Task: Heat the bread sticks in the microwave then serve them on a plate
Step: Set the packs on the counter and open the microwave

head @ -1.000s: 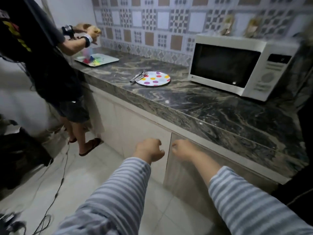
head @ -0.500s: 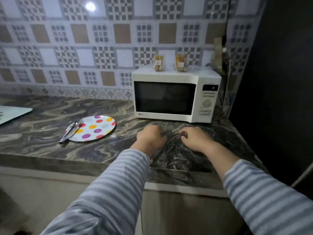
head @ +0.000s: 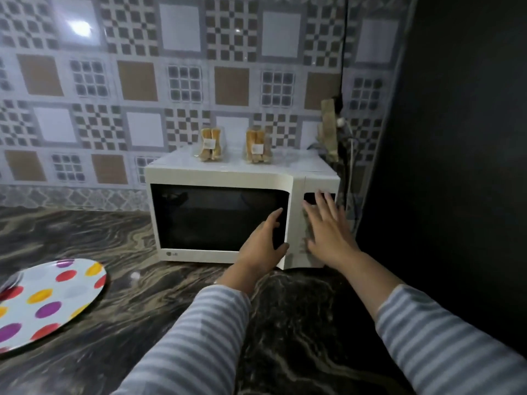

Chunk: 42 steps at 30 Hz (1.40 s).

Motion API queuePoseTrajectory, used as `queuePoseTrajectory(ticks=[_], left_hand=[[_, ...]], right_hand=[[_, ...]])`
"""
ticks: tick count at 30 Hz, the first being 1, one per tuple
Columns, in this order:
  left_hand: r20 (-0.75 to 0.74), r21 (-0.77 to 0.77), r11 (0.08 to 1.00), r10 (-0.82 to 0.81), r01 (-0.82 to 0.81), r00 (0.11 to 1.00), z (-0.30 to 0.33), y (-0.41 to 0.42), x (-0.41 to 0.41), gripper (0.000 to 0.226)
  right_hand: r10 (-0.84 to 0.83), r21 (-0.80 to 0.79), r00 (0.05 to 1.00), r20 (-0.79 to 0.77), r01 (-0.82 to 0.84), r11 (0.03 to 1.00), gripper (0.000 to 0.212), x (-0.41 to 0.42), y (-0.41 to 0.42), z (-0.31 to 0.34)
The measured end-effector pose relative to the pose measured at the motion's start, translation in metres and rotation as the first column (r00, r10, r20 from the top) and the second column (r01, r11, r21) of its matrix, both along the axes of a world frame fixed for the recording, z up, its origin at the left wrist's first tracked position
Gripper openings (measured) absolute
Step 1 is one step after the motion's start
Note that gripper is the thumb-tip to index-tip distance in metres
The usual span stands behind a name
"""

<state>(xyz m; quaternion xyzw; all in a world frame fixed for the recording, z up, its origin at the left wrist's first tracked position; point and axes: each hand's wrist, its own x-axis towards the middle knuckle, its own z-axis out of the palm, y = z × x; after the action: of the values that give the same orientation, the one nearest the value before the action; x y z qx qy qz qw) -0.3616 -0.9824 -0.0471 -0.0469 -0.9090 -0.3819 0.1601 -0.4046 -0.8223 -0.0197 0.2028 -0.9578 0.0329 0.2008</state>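
Observation:
A white microwave stands on the dark marble counter against the tiled wall. Two clear packs of bread sticks stand upright on its top, one on the left and one on the right. My left hand grips the right edge of the microwave door, thumb low and forefinger high. My right hand lies flat with spread fingers on the control panel. A polka-dot plate, bare, sits on the counter at the lower left.
A dark tall surface closes off the right side, close to the microwave. A cable and plug hang in the corner behind it. Something metallic and blurred lies at the plate's left rim.
I have come closer to the microwave. Both hands have risen from the counter: the left has taken the door's edge, the right has opened flat against the control panel.

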Motion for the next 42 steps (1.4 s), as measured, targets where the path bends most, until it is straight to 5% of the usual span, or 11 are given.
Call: queuePoseTrajectory(ticks=[8,18,32,35,38,42], left_hand=[[-0.188,0.036,0.997,-0.061,0.069,0.98,-0.012,0.019,-0.068,0.092],[-0.289,-0.075,0.992,-0.12,0.102,0.95,-0.029,0.013,-0.103,0.117],[-0.315,-0.094,0.996,-0.036,0.006,0.948,-0.034,0.019,-0.081,0.114],[-0.299,-0.129,0.99,-0.096,0.06,0.949,-0.037,0.015,-0.065,0.116],[-0.257,-0.144,0.983,-0.152,0.118,0.954,-0.033,0.008,-0.05,0.108],[-0.471,-0.225,0.967,0.0,-0.12,0.882,-0.013,-0.012,-0.032,0.059]], right_hand=[[0.033,0.145,0.969,-0.246,0.003,0.989,0.113,-0.068,0.009,-0.003],[0.108,0.113,0.951,-0.289,-0.078,0.991,0.127,-0.094,0.01,-0.015],[0.071,0.163,0.968,-0.242,-0.031,0.986,0.127,-0.094,0.01,-0.009],[-0.028,0.23,0.984,-0.178,0.069,0.971,0.123,-0.088,0.003,-0.003],[0.036,0.141,0.987,-0.157,-0.014,0.99,0.107,-0.077,0.006,-0.001],[0.082,-0.13,0.934,-0.346,-0.134,0.982,0.071,-0.058,0.01,0.005]])
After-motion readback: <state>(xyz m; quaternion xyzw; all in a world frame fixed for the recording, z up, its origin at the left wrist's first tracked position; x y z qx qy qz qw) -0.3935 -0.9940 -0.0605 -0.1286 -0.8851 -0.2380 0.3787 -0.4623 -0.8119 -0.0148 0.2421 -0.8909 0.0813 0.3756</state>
